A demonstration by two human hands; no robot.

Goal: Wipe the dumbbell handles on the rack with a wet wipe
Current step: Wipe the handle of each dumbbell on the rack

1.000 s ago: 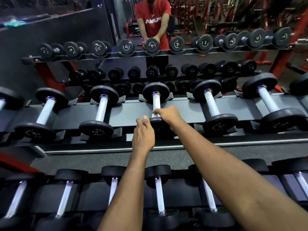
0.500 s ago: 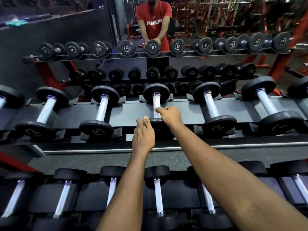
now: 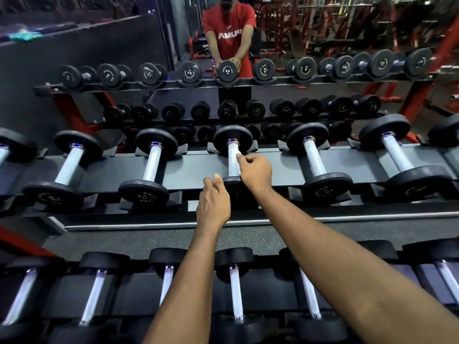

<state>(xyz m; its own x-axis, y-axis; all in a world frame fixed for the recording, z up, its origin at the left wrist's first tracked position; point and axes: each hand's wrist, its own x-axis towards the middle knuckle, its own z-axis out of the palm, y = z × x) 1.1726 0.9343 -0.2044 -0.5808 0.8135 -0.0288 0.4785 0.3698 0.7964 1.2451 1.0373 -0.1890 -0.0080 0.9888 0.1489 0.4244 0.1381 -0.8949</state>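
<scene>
Within the grip of the right hand [image 3: 255, 173], the wet wipe [image 3: 238, 154] sits pinched against the dumbbell handle [image 3: 232, 162] (middle of the rack [image 3: 198, 170]). Nearer, the left hand [image 3: 213, 202] curls by the near plate [image 3: 231, 179]; holding or not, I cannot tell. Wrapping the wipe round and stroking end to end would clean best.

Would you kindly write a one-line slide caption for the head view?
Right hand pinches a white wipe against a dumbbell handle on the rack; left hand curled beside its near end.
</scene>
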